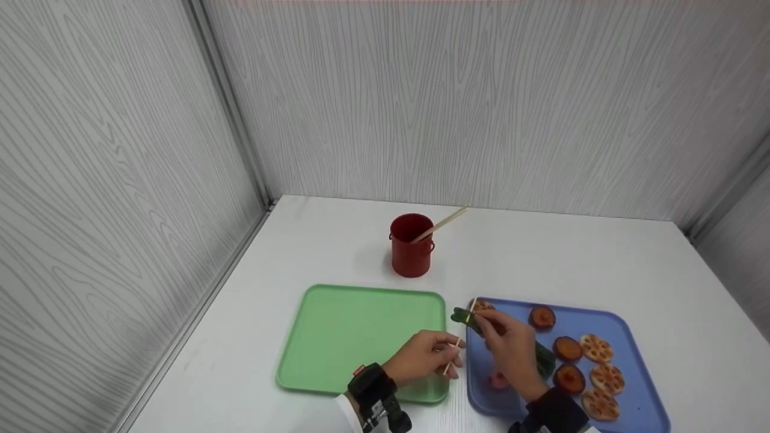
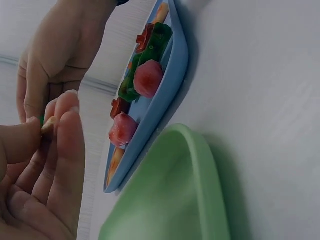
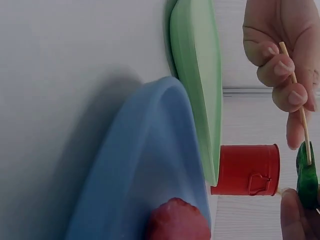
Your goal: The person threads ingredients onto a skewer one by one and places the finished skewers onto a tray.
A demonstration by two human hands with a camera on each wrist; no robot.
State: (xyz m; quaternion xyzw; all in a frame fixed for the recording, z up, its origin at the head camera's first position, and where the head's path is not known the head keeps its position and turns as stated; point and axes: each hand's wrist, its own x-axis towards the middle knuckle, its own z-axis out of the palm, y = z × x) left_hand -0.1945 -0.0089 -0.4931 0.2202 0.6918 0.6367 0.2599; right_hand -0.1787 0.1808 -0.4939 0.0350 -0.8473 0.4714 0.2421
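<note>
A thin wooden skewer is pinched in my left hand, over the right edge of the green tray. My right hand grips a glossy green pepper piece between thumb and fingers, above the left part of the blue tray. The skewer runs into the pepper piece, and a length of it shows on the far side in the head view. Below the right hand, pink balls and more green pepper pieces lie on the blue tray, partly covered by that hand in the head view.
Brown round slices and lotus root slices sit on the right half of the blue tray. Behind the trays stands a red bucket with thin sticks leaning out of it. Grey wood-patterned walls enclose the white table.
</note>
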